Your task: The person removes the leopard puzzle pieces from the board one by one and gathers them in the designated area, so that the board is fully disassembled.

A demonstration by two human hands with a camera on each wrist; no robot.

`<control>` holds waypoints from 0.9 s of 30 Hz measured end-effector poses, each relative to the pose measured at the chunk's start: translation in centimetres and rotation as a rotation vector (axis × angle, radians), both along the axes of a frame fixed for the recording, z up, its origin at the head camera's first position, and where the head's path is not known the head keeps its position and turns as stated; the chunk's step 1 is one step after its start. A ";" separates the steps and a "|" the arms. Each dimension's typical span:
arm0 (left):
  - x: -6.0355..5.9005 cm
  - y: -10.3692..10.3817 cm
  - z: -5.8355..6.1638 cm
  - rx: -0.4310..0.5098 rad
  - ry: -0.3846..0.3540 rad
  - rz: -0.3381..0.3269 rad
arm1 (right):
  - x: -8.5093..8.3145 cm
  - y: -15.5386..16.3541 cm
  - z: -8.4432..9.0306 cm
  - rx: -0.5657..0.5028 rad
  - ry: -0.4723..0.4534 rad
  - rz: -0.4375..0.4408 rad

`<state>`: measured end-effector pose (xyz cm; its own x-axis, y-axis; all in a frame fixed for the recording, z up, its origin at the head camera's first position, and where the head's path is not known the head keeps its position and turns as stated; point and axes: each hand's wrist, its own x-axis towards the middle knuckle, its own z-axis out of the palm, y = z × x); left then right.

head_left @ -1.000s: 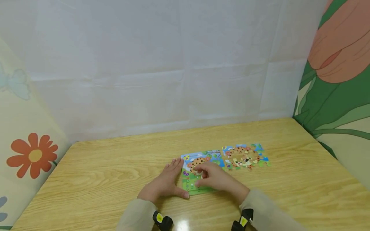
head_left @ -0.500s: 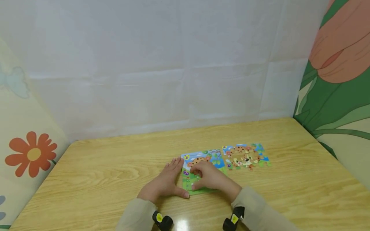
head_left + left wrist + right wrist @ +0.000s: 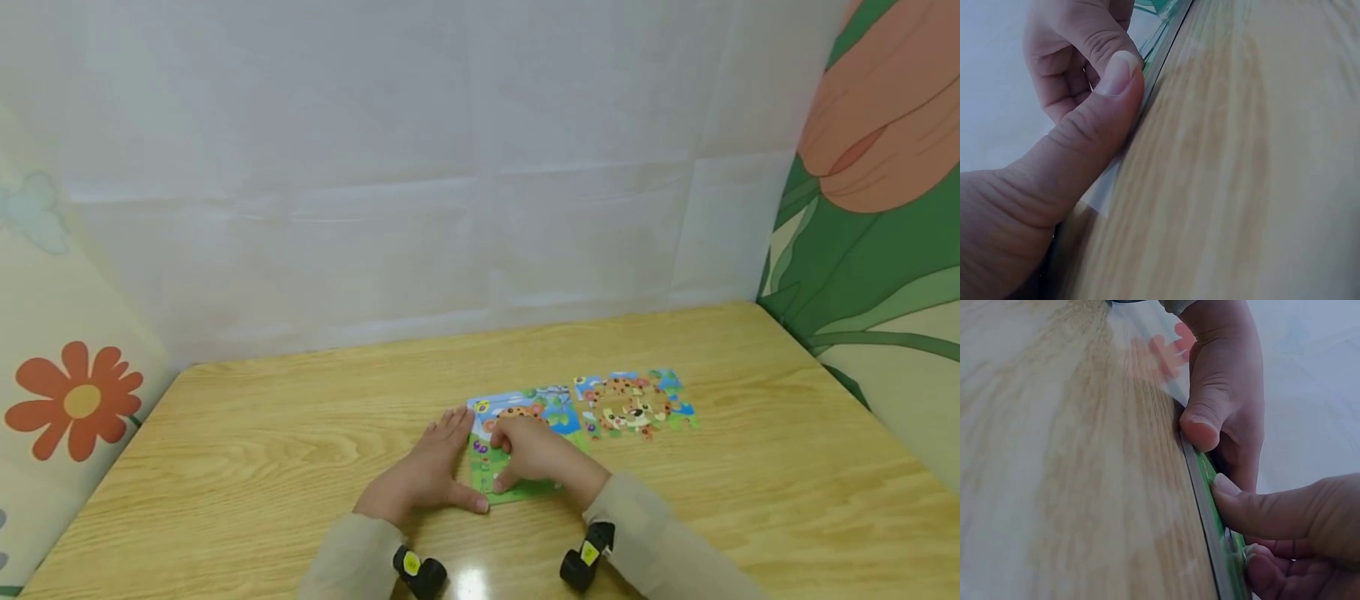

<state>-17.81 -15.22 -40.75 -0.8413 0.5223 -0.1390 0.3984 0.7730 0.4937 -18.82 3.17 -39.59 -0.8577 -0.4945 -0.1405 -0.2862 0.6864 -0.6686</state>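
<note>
Bracing a flat, glossy puzzle board (image 3: 525, 450) on the wood-grain surface (image 3: 262, 467): left hand (image 3: 423, 479) flat-fingered, right hand (image 3: 536, 454) seemingly pinching a small piece.

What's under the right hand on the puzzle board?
The right hand rests on the puzzle board, covering its middle. Blue sky, green grass and part of a spotted animal show around it. Whether a loose piece lies beneath the fingers is hidden.

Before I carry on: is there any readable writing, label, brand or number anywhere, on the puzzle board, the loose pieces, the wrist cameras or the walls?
No legible text in any view.
Puzzle board: cartoon pictures only, no words readable.
Loose assembled pieces: pictures only, too small to show any print.
Yellow stickers on the wrist cameras: too small to read.
Walls: painted flower and plain sheet, no lettering.
</note>
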 end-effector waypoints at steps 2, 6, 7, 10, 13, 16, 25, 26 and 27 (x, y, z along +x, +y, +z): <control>0.0 0.0 0.0 0.001 0.000 0.000 | 0.0 -0.1 0.2 0.012 -0.012 -0.005; -0.1 -0.1 0.0 -0.001 0.005 -0.005 | 0.0 -0.3 0.5 0.040 -0.026 -0.013; -0.1 -0.1 -0.1 -0.002 0.007 -0.006 | 0.0 -0.3 0.5 0.046 -0.025 -0.015; -0.1 -0.2 -0.1 -0.009 0.011 -0.006 | 0.0 -0.5 0.7 0.054 -0.029 -0.020; -0.2 -0.2 -0.2 -0.010 0.009 -0.003 | 0.0 -0.5 0.7 0.051 -0.041 -0.025; -0.3 -0.2 -0.2 -0.009 -0.002 -0.002 | 0.0 -0.5 0.5 0.040 -0.059 -0.032; -0.2 -0.1 -0.1 -0.004 -0.008 -0.007 | 0.1 -0.6 0.3 -0.007 -0.112 -0.064; -0.2 -0.1 -0.1 -0.004 -0.009 -0.007 | 0.2 -0.6 0.3 0.000 -0.113 -0.067; -0.2 -0.1 0.0 -0.003 -0.009 -0.007 | 0.2 -0.6 0.3 0.009 -0.116 -0.071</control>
<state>-18.02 -15.28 -40.79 -0.8364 0.5276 -0.1484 0.3991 0.7719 0.4948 -18.66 2.53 -39.28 -0.8686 -0.4311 -0.2444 -0.1578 0.7081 -0.6883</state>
